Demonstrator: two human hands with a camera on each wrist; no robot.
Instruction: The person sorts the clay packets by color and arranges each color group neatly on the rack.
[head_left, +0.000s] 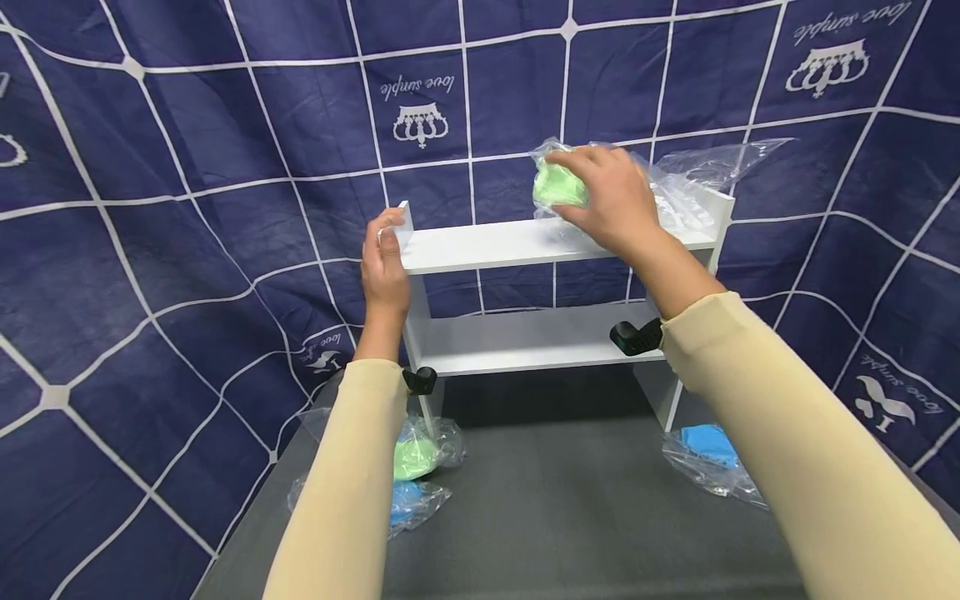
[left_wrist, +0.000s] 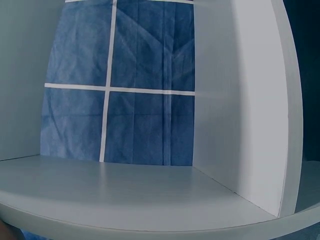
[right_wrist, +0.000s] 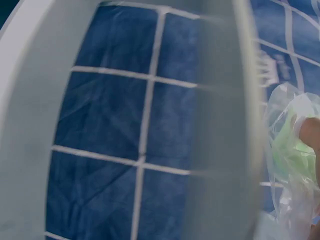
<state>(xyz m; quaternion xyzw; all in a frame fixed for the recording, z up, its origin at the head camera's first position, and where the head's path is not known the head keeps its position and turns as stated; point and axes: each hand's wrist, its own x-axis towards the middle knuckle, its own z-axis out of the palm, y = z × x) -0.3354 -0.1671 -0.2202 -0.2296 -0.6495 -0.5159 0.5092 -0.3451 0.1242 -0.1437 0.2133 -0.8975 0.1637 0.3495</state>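
Navy curtain (head_left: 517, 100), pale-green bundle (head_left: 558, 187) in crinkled clear plastic (head_left: 549, 148), right hand (head_left: 617, 193) pinching it, left hand (head_left: 385, 265) gripping white shelf (head_left: 480, 247)

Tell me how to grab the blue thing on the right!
Pinch the blue lump from above: it lies on the table with the shelf leg close on its left, so that side looks cramped. The loose plastic would probably crumple.

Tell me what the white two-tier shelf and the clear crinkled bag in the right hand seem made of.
White two-tier shelf: probably board with a painted or laminate finish, judging by its smooth, flat faces and crisp edges. Clear crinkled bag: likely thin, glossy plastic film, being see-through and sharply creased.
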